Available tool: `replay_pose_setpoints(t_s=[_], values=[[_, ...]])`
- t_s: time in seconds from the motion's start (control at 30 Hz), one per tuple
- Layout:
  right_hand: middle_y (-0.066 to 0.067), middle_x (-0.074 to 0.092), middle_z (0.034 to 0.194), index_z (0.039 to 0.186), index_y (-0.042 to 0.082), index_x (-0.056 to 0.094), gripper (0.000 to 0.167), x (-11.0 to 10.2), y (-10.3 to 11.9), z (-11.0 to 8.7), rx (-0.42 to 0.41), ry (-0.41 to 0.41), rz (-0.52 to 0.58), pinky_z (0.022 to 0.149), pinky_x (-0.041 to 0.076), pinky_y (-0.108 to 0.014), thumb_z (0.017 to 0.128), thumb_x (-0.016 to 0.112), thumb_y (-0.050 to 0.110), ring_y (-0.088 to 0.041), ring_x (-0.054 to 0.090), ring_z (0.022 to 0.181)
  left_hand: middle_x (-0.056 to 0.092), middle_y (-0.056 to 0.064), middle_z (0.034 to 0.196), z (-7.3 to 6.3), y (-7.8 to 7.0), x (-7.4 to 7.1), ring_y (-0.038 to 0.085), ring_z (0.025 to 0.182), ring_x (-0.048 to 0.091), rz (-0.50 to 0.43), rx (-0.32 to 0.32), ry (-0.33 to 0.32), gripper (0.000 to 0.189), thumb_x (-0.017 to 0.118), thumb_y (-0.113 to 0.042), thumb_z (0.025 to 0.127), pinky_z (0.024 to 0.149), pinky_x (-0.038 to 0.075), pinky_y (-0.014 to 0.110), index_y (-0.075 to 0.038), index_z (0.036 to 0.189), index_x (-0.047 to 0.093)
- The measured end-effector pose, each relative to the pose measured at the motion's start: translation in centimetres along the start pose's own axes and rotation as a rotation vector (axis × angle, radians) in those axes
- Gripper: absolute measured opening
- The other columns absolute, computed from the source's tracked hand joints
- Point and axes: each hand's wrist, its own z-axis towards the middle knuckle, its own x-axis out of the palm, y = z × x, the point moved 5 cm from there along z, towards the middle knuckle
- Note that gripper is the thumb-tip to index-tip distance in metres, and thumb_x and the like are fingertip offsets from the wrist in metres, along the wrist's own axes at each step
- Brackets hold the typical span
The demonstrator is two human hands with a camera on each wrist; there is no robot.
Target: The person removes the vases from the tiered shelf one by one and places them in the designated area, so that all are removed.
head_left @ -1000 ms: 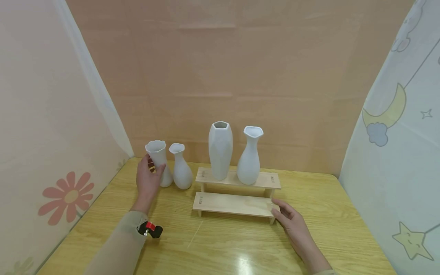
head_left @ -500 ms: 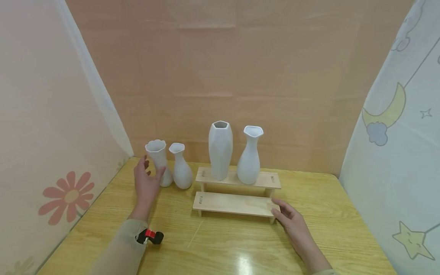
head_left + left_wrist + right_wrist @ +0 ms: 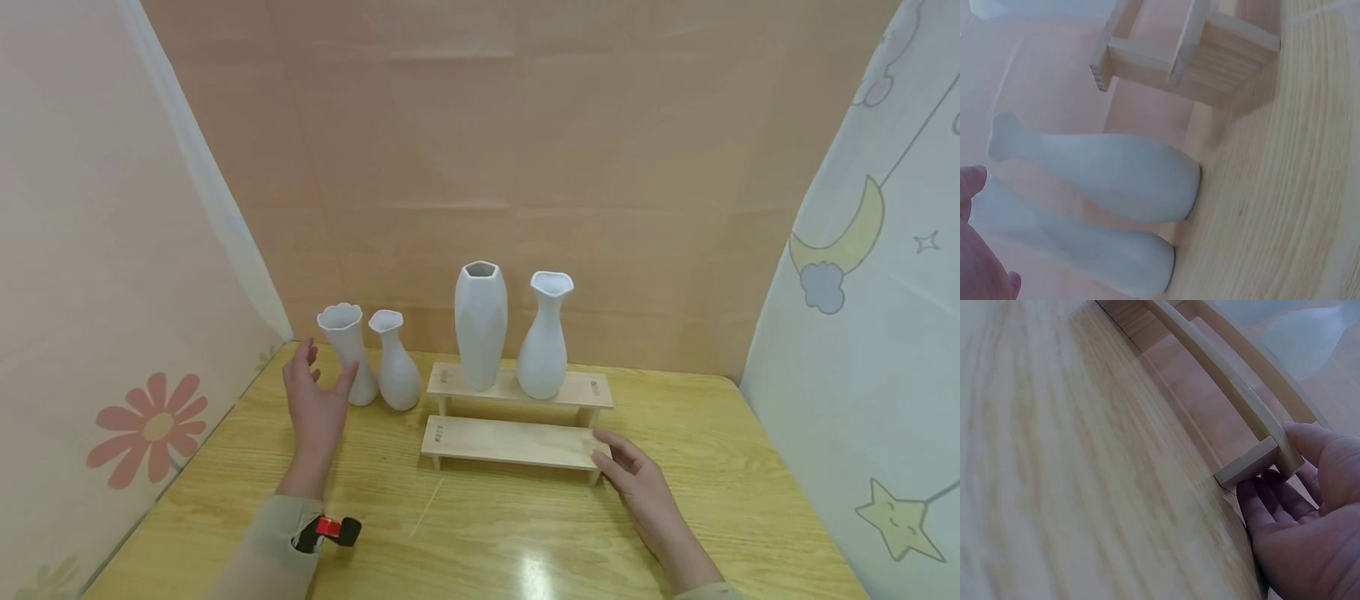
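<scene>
My left hand stands beside a white scalloped-rim vase, its thumb and fingers spread around a gap. In the left wrist view, part of that hand shows by the vase's upper end. A slimmer white vase with a flared neck stands right of it on the table. With my right hand I hold the right end of the lower step of a two-step wooden stand. In the right wrist view, its thumb lies at the board's end and the fingers curl beneath, near the leg.
A faceted white vase and a rounded, narrow-necked white vase stand upright on the upper step. Behind the wooden table hangs a tan backdrop. Printed cloths flank both sides.
My left hand has let go of the scalloped-rim vase and drawn slightly left, its fingers spreading wider. The vases stay put, and my right hand keeps its hold on the stand.
</scene>
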Motion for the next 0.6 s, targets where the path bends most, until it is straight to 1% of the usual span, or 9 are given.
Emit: replay_pose_setpoints(t_s=[0.13, 0.27, 0.47, 0.6], values=[[-0.012, 0.016, 0.183, 0.168, 0.006, 0.044, 0.069, 0.0, 0.1, 0.0, -0.009, 0.011, 0.003, 0.13, 0.022, -0.047, 0.111, 0.07, 0.036, -0.037, 0.008, 0.169, 0.044, 0.022, 0.156, -0.6, -1.1, -0.2, 0.035, 0.149, 0.042, -0.039, 0.026, -0.007, 0.082, 0.085, -0.017, 0.1, 0.123, 0.04, 0.054, -0.003, 0.167, 0.039], [-0.012, 0.016, 0.183, 0.168, 0.006, 0.043, 0.069, 0.0, 0.2, 0.0, -0.012, 0.014, 0.008, 0.129, 0.021, -0.046, 0.111, 0.07, 0.035, -0.036, 0.008, 0.169, 0.045, 0.019, 0.156, -1.2, -2.5, -0.2, 0.032, 0.148, 0.042, -0.084, 0.069, 0.0, 0.08, 0.085, -0.018, 0.1, 0.123, 0.04, 0.055, -0.003, 0.166, 0.042], [-0.011, 0.02, 0.182, 0.167, 0.006, 0.045, 0.069, 0.0, 0.2, 0.0, -0.006, 0.003, 0.005, 0.127, 0.024, -0.043, 0.11, 0.071, 0.035, -0.035, 0.009, 0.169, 0.046, 0.017, 0.155, -2.1, -4.7, 0.1, 0.028, 0.148, 0.042, -0.128, 0.124, 0.017, 0.078, 0.085, -0.015, 0.1, 0.123, 0.039, 0.052, -0.002, 0.165, 0.043], [-0.012, 0.02, 0.182, 0.167, 0.005, 0.045, 0.07, 0.0, 0.2, 0.1, -0.004, -0.001, 0.008, 0.128, 0.024, -0.043, 0.11, 0.072, 0.035, -0.034, 0.01, 0.169, 0.046, 0.015, 0.154, -2.9, -6.2, 0.4, 0.025, 0.147, 0.043, -0.167, 0.145, 0.035, 0.079, 0.086, -0.014, 0.099, 0.123, 0.04, 0.05, -0.004, 0.166, 0.044]])
